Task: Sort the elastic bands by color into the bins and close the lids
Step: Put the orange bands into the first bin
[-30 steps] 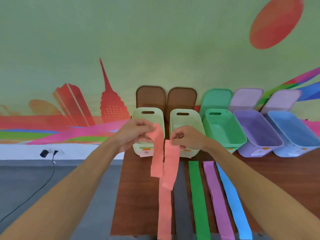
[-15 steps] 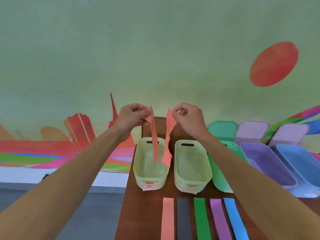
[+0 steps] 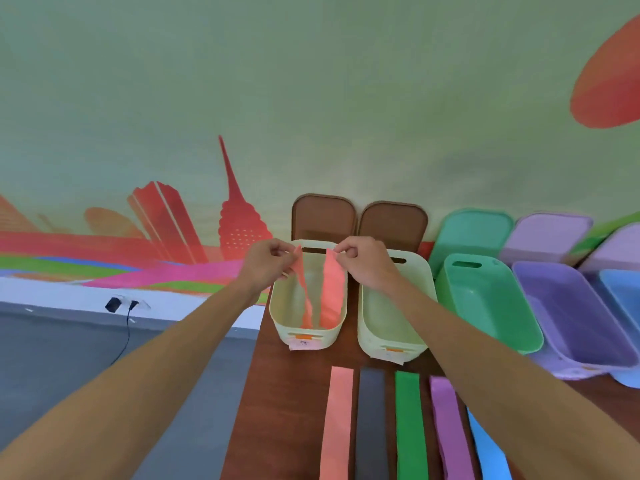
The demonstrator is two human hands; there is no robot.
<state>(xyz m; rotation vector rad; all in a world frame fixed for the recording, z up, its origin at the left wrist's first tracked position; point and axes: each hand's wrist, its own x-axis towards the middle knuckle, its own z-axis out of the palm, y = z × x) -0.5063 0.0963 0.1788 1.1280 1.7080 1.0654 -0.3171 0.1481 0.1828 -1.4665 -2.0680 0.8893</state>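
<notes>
**bandsorter:** ok, where's the salmon band (image 3: 332,289) right now?

**lidguy:** It's over the leftmost pale bin (image 3: 275,317). The left hand (image 3: 268,268) pinches one top edge and the right hand (image 3: 367,265) pinches the other, thumb and fingertips closed tight on it. Both hands sit about level with the bin's far rim. The band's two sides hang down inside the bin. The bottom looks like it reaches the floor in there, can't say for sure tho.

**bandsorter:** and the other bins?

**lidguy:** They're all open, in a row going right: second pale bin (image 3: 367,337), green bin (image 3: 491,306), purple bin (image 3: 568,320), and a blue bin (image 3: 623,292) cut off at the edge. The lids lean on the wall (image 3: 311,98) behind them: two brown lids (image 3: 323,216) behind the pale bins, a green lid (image 3: 471,230), then purple lids (image 3: 547,233).

**bandsorter:** what's on the table?

**lidguy:** Five strips lie side by side on the near part of the brown table (image 3: 277,410). There's a second salmon band (image 3: 337,420), grey band (image 3: 371,424), green band (image 3: 410,427), purple band (image 3: 450,431) and blue band (image 3: 485,452). The right forearm crosses over the second pale bin and hides the top of the blue band.
</notes>
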